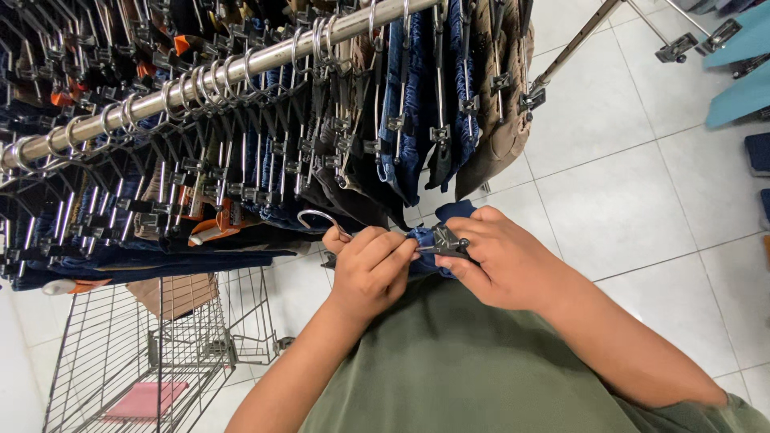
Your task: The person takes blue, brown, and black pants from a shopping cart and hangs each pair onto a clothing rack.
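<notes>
Head view, and I'm looking straight down at both hands working close to my chest, just below the long metal rail (pixel 241 64) that runs across the top of the picture. That rail is already packed with clip hangers (pixel 337 136) carrying folded jeans and trousers (pixel 405 128) in blue, brown and black, so as I judge it, much of the hanging is behind me and this one piece is what's in hand. Below the rail, my left hand (pixel 370 269) pinches down on the hanger (pixel 437 240), thumb and fingers closed narrow around its bar, with the chrome hook (pixel 319 218) curling out past my knuckles toward the rail. My right hand (pixel 501 261) is clamped around the other end, fingers folded tight over the dark clip and the bunched blue denim garment (pixel 449 215) caught in it. From here the fabric looks gathered at that right clip; whether the left clip has it yet I can't tell, my own fingers cover it. So by my read, clipping is under way, and the piece is not yet up on the rail. Down and to the left of the rail stands a wire trolley (pixel 160 353) with something flat and pink (pixel 144 398) in its bottom, and the white floor tiles (pixel 626 192) spread off right of the rail.
</notes>
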